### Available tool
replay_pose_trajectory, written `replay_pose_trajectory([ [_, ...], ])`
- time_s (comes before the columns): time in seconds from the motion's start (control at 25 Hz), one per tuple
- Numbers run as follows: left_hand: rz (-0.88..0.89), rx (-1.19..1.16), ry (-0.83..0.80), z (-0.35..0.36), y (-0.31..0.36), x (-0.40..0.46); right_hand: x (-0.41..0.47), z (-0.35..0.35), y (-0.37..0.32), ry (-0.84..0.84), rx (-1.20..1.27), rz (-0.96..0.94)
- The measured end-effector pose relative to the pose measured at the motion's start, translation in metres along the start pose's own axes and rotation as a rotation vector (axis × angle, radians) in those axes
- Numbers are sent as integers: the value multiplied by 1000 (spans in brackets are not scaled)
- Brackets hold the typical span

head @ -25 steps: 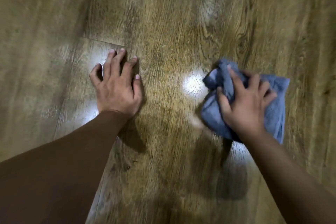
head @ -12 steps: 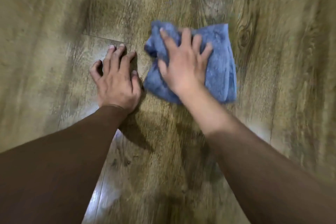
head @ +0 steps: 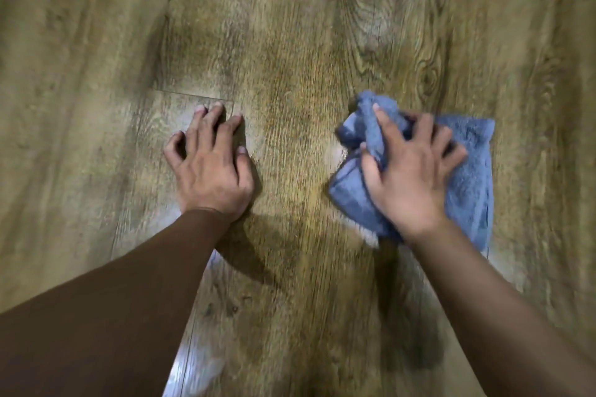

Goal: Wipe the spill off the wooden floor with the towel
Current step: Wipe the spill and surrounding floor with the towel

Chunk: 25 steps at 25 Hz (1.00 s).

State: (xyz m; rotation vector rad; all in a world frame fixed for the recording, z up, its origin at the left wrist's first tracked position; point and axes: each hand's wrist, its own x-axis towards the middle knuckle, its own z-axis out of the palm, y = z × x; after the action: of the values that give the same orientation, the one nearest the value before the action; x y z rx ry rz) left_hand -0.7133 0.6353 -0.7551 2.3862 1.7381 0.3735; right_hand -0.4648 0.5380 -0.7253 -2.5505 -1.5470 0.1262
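Observation:
A crumpled blue towel (head: 467,184) lies on the wooden floor (head: 290,42) at the right. My right hand (head: 409,177) presses down on it with fingers spread, and a bunched fold of cloth is pinched between thumb and forefinger. My left hand (head: 209,167) rests flat on the floor to the left, about a hand's width from the towel, holding nothing. A small shiny patch (head: 340,151) shows on the boards just left of the towel's edge; motion blur hides whether it is liquid.
Brown wood-grain planks fill the whole view, with a plank seam (head: 193,95) just beyond my left fingertips. A bright glossy reflection (head: 200,364) lies on the floor near the bottom, between my forearms.
My right hand swept the towel left and away to beside my left hand, then back right and nearer, where it is bunched again. My left hand stayed planted.

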Motion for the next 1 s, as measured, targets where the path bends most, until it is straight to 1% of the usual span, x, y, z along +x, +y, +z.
replay_pose_trajectory([
  [0.08, 0, 10, -6, -1, 0, 0, 46, 4, -13, 35, 8, 69],
  [0.16, -3, 10, -15, -2, 1, 1, 84, 9, -40, 32, -16, 115],
  [0.2, -6, 6, -22, -4, 2, 1, 96, 12, -58, 13, -34, 89],
  [0.24, -7, 3, -28, -5, 3, 1, 100, 15, -77, -16, -46, 19],
  [0.32, -9, 4, -38, -7, 4, 0, 86, 19, -113, -51, -70, -166],
  [0.4, -14, -1, -45, -9, 5, 0, 53, 20, -126, -58, -51, -269],
  [0.48, -15, -8, -37, -9, 6, 0, 16, 16, -113, -81, -1, -288],
  [0.6, -10, -18, -40, -8, 5, 0, -34, 6, -66, -116, -8, -314],
  [0.68, -16, -8, -53, -8, 4, 0, -48, -1, -28, -107, -17, -266],
  [0.8, -22, -9, -62, -9, 5, 0, -33, -8, 15, -59, -28, -88],
  [0.92, -21, -5, -56, -9, 5, 0, 18, -6, 20, 18, -13, 116],
  [1.0, -19, -1, -59, -9, 5, 0, 58, 0, 0, 43, -10, 182],
])
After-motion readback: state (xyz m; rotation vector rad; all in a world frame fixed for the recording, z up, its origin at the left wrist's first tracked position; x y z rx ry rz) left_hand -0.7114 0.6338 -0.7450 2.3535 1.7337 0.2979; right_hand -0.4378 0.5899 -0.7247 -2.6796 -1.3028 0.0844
